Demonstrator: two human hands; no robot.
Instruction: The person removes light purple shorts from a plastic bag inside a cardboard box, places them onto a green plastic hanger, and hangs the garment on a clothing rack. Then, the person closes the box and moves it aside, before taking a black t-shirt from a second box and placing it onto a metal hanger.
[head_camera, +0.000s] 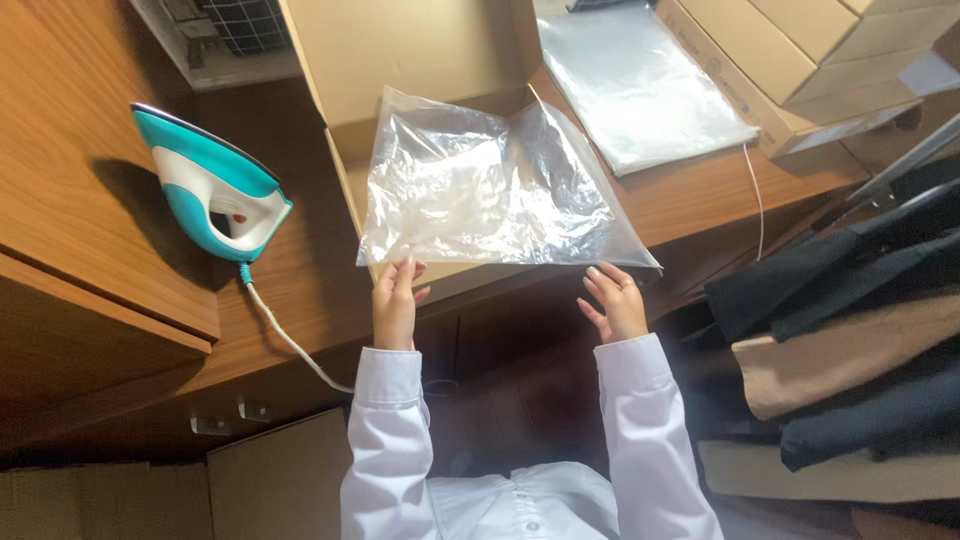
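Note:
A clear plastic bag (490, 190) is spread flat and lies across an open cardboard box (420, 60) on the wooden counter. My left hand (396, 298) pinches the bag's near left edge. My right hand (613, 300) holds the near right edge, fingers curled under it. Both arms wear white sleeves. The bag looks empty and crinkled, and it hides most of the box's inside.
A teal and white clothes iron (212, 186) stands upright at the left, its cord trailing down. A stack of clear bags (640, 85) lies beside more cardboard boxes (800, 60) at the back right. Dark and tan garments (850, 330) hang at the right.

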